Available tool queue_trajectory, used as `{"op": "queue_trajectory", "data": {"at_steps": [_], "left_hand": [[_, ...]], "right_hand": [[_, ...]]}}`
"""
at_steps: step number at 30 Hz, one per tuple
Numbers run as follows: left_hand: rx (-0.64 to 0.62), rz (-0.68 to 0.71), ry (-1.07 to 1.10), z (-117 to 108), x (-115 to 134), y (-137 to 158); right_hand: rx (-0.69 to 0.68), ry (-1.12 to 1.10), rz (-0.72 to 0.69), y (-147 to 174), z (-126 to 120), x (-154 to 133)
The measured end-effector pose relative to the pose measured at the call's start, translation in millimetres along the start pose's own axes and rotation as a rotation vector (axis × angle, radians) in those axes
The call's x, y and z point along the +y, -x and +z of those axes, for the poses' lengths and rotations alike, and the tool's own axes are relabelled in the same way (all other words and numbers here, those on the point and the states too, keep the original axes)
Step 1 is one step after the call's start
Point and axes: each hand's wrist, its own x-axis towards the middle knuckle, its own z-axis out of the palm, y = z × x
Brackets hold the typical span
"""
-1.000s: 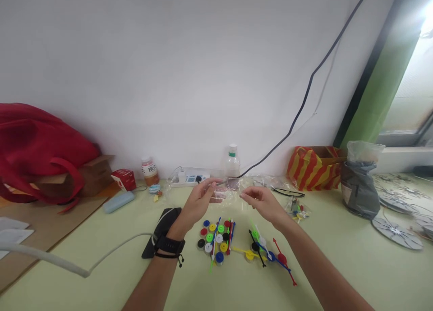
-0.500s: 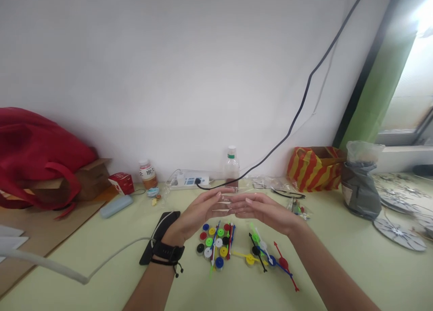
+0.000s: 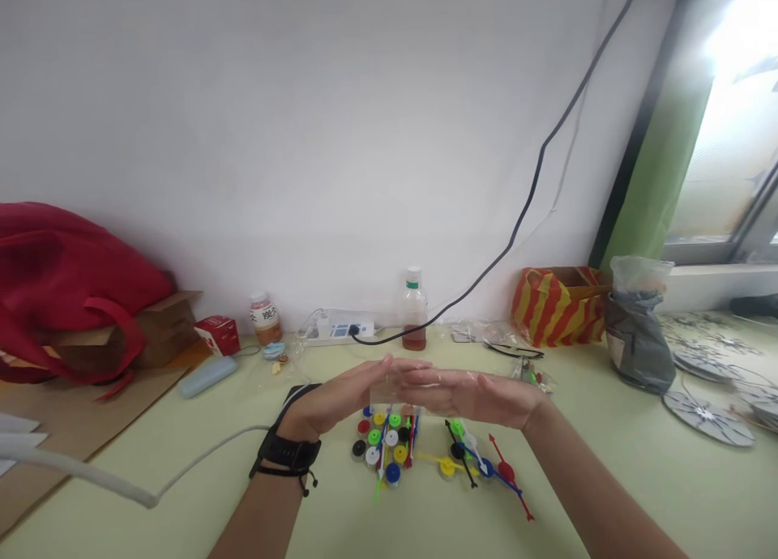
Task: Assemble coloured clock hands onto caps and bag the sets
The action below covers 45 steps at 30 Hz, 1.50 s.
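Observation:
My left hand (image 3: 346, 393) and my right hand (image 3: 480, 397) meet above the table, with a clear plastic bag (image 3: 382, 394) pressed between them. The right hand's fingers lie straight and together along the film, over the left fingertips, which are partly hidden. Beneath the hands is a group of coloured round spinner bases (image 3: 393, 473), with several arrow pointers (image 3: 382, 454) lying across them. To the right, below my right hand, lie several spinners with arrows attached, including a red one (image 3: 506, 472), a yellow one (image 3: 446, 467) and a black one (image 3: 457, 450).
A bottle (image 3: 414, 308) and a power strip (image 3: 340, 330) stand by the wall. A black phone (image 3: 296, 397) lies partly behind my left wrist, near a white cable (image 3: 212, 454). At right are a striped bag (image 3: 559, 308), a grey bag (image 3: 638, 340) and flat discs (image 3: 708, 419).
My right hand has flattened and come over the left fingertips, and both hands sit slightly lower with the plastic bag between them. The view has shifted a little.

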Motion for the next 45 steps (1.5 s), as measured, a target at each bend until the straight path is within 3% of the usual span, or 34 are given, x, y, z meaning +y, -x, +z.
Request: {"op": "queue_trajectory", "data": {"at_steps": [3, 8, 12, 19, 22, 27, 28, 32, 34, 36, 39, 45], "left_hand": [[-0.062, -0.038, -0.051, -5, 4, 5], [-0.003, -0.06, -0.211, 0, 11, 9], [-0.058, -0.07, -0.396, 5, 10, 4], [-0.163, -0.057, -0.389, 11, 6, -8], [-0.203, -0.015, -0.353, 19, 12, -9], [-0.112, -0.028, -0.405, 22, 14, -9], [-0.047, -0.028, -0.442, 21, 12, -11], [0.453, 0.172, -0.612, 20, 2, -20], [0.611, 0.31, -0.801, 23, -2, -25], [0.594, 0.399, -1.021, 28, -5, -29], [0.464, 0.446, -1.263, 39, -12, -36], [0.483, 0.469, -1.417, 53, -30, -51]], "right_hand": [[-0.033, 0.077, 0.056, 1, -4, 3], [-0.079, 0.154, 0.122, 1, -6, -3], [-0.103, 0.258, 0.215, -4, 2, -15], [-0.061, 0.304, 0.071, -2, 2, -13], [-0.036, 0.327, 0.107, 0, 0, -6], [-0.111, 0.209, 0.196, -5, 6, -1], [-0.103, 0.185, 0.203, -5, 6, 0], [0.214, 0.091, 0.175, 1, -5, 3], [0.39, 0.0, 0.127, 3, -14, 5], [0.485, -0.122, 0.087, 2, -20, 6], [0.53, -0.28, 0.103, -5, -20, 7], [0.513, -0.324, 0.173, -19, -5, 6]]}}
